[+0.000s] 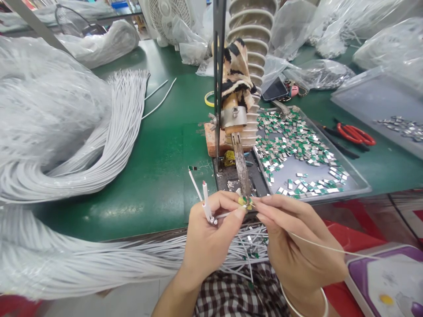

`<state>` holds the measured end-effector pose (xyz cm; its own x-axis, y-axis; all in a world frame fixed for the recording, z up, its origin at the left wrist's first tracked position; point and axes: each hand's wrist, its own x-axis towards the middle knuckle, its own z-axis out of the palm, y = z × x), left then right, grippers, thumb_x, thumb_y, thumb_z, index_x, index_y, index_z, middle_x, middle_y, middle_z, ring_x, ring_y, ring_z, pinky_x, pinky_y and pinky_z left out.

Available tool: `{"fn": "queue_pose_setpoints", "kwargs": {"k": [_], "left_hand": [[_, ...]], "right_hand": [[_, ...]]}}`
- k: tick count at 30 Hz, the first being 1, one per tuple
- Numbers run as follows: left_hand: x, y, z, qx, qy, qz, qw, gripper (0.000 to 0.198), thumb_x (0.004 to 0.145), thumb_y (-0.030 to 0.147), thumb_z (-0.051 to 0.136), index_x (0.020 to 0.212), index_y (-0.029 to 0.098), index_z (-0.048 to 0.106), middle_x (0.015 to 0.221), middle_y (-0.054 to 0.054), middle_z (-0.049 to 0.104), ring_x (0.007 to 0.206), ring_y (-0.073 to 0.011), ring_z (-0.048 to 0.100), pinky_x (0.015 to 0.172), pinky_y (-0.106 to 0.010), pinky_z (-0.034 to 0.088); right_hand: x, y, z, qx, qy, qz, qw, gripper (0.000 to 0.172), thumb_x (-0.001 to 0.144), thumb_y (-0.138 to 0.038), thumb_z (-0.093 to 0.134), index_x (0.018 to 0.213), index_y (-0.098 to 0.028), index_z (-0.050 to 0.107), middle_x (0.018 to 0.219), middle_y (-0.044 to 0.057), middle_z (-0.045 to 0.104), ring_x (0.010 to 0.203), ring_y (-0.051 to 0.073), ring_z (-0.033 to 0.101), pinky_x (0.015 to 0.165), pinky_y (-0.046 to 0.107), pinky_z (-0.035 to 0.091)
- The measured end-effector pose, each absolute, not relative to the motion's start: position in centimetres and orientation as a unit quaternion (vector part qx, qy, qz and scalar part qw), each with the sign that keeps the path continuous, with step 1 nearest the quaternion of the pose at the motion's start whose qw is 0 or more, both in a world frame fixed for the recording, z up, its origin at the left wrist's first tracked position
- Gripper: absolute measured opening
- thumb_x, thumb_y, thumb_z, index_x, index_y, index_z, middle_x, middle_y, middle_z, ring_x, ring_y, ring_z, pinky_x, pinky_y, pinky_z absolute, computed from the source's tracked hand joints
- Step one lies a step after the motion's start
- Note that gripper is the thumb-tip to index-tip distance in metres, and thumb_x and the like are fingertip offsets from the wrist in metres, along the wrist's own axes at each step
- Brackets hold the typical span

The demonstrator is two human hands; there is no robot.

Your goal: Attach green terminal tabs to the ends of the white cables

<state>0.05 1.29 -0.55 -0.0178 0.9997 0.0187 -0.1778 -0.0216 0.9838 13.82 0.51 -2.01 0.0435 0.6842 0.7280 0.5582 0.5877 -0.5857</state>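
My left hand [209,237] is closed around several short white cables [206,200], their cut ends poking out above the knuckles. Its thumb and forefinger pinch a cable end at a small green circuit board [245,200], beneath the tip of a clamped soldering iron [242,169]. Exact contact there is too small to tell. A thin strand of solder wire [320,243] runs back over my right hand [297,237], whose fingers pinch it close to the iron's tip. White cables with green boards on their ends [253,255] lie across my lap.
A tray [358,187] of loose green boards stands right of the iron, with red-handled pliers [355,133] beyond. Thick bundles of white cable [125,127] cover the left side. A ribbed duct [253,26] and metal post [218,79] rise behind the iron. A fan [168,17] stands farther back.
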Motion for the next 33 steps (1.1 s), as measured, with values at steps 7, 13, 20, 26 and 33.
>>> {"fn": "queue_pose_setpoints", "kwargs": {"k": [7,13,20,26,33], "left_hand": [[-0.2,1.0,-1.3,0.447,0.425,0.552,0.561,0.016,0.083,0.009,0.064,0.070,0.019,0.067,0.078,0.002,0.065,0.072,-0.0090,0.060,0.065,-0.017,0.046],[-0.1,0.4,-1.6,0.484,0.441,0.535,0.534,0.016,0.085,0.010,0.064,0.071,0.019,0.066,0.079,0.001,0.065,0.074,-0.0114,0.060,0.066,-0.020,0.046],[-0.8,-1.6,-2.1,0.588,0.461,0.473,0.467,0.030,0.101,0.024,0.044,0.093,0.023,0.073,0.110,-0.006,0.067,0.103,-0.0179,0.060,0.090,-0.028,0.044],[-1.2,-3.1,-2.8,0.532,0.472,0.507,0.488,0.031,0.101,0.032,0.043,0.094,0.024,0.072,0.082,-0.003,0.066,0.064,-0.0127,0.053,0.058,-0.024,0.040],[0.0,-2.7,-2.2,0.609,0.495,0.363,0.503,0.016,0.089,0.019,0.063,0.104,0.026,0.060,0.091,-0.001,0.066,0.077,-0.0160,0.059,0.066,-0.025,0.041]], "right_hand": [[14.3,0.1,-1.9,-0.430,-0.691,0.101,0.572,0.030,0.082,-0.004,0.067,0.105,-0.022,0.072,0.102,0.004,0.073,0.090,0.019,0.071,0.077,0.033,0.063],[14.0,0.2,-2.4,-0.463,-0.672,0.172,0.552,0.037,0.087,-0.001,0.053,0.114,-0.022,0.066,0.091,0.002,0.072,0.081,0.016,0.069,0.077,0.033,0.060],[14.7,0.2,-2.6,-0.469,-0.595,0.251,0.603,0.024,0.080,0.000,0.065,0.091,-0.022,0.068,0.085,0.001,0.070,0.081,0.017,0.067,0.073,0.032,0.057],[16.4,-0.1,-2.5,-0.566,-0.543,0.150,0.601,0.024,0.078,-0.007,0.072,0.095,-0.023,0.065,0.085,0.000,0.063,0.078,0.016,0.061,0.074,0.031,0.051],[15.5,-2.4,1.1,-0.428,-0.809,0.113,0.388,0.009,0.085,-0.027,0.072,0.087,-0.020,0.066,0.078,0.002,0.069,0.076,0.018,0.058,0.067,0.031,0.052]]}}
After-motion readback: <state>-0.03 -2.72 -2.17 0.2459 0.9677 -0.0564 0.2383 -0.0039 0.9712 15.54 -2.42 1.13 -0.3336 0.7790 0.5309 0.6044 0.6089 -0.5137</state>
